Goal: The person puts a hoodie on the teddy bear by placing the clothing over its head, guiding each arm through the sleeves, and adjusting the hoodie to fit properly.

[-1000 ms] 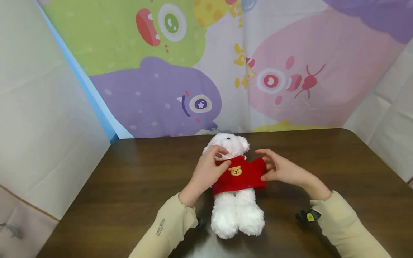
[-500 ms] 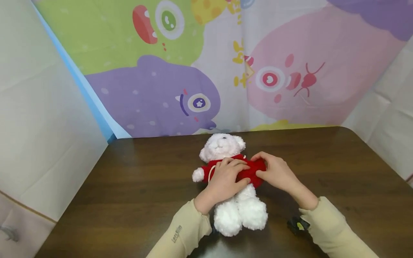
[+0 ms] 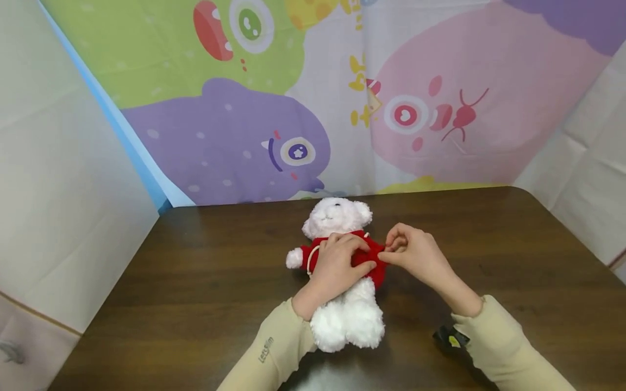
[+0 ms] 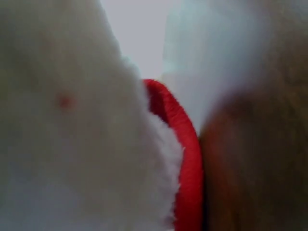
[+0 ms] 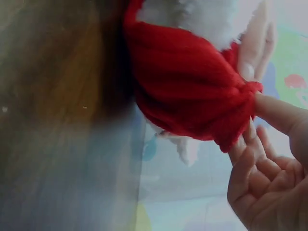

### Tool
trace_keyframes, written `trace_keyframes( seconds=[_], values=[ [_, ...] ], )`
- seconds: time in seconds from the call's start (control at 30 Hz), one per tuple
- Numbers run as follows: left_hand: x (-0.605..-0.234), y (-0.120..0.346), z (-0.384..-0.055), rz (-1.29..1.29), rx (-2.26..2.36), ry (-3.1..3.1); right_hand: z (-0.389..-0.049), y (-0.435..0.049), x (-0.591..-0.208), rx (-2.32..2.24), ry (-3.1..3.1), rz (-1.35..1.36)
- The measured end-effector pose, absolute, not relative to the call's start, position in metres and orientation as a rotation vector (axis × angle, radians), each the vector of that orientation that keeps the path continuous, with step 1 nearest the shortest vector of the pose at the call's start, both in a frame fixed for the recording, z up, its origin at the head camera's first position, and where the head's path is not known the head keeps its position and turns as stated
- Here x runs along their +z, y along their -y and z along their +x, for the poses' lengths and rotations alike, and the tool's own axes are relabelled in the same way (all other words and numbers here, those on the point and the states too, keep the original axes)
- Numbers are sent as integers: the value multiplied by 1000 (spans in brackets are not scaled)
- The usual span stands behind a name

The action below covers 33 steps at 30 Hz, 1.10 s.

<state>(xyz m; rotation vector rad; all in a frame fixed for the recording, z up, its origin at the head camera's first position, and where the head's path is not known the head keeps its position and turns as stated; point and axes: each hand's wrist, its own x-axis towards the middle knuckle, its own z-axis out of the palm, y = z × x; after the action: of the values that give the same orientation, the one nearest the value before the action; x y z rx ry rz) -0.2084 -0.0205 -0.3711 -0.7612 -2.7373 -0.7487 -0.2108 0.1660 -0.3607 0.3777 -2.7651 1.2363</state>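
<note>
A white plush teddy bear lies on its back on the table, wearing a red sweater. Across the bear's belly rests my left hand, fingers and thumb spread over the sweater front and covering its bear-face patch. My right hand pinches the sleeve at the bear's right-hand side between thumb and fingers. In the right wrist view the red cloth gathers into folds at those fingertips, and no paw shows at that sleeve. Blurred white fur and the red hem fill much of the left wrist view.
The dark wooden table reaches back to a cartoon-printed cloth. Pale fabric hangs at the left side. A cream cord lies on the sweater, and a white paw pokes out of the other sleeve.
My left hand has moved from beside the bear's neck onto its belly. My right hand has shifted left and now pinches the sleeve. The bear lies slightly further left.
</note>
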Motion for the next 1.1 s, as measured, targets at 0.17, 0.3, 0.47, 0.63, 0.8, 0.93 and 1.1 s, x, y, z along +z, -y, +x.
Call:
trace_keyframes(
  seconds=[0.17,0.3,0.47,0.63,0.8,0.93,1.1],
  values=[
    [-375,17,-207,-680,-666,2725,-209,-163,-363,1076,2737,537],
    [-376,15,-206,-672,-616,2736,-208,-165,-363,1040,2674,696],
    [-377,16,-208,-711,-626,2738,-210,-166,-364,982,2666,725],
    [-380,19,-211,-743,-761,2727,-211,-168,-366,916,2779,663],
    [-381,20,-211,-765,-834,2713,-214,-168,-372,838,2798,643],
    [-381,19,-211,-758,-837,2678,-215,-165,-372,896,2787,620],
    [-379,21,-210,-718,-776,2658,-213,-161,-368,954,2755,648]
  ],
)
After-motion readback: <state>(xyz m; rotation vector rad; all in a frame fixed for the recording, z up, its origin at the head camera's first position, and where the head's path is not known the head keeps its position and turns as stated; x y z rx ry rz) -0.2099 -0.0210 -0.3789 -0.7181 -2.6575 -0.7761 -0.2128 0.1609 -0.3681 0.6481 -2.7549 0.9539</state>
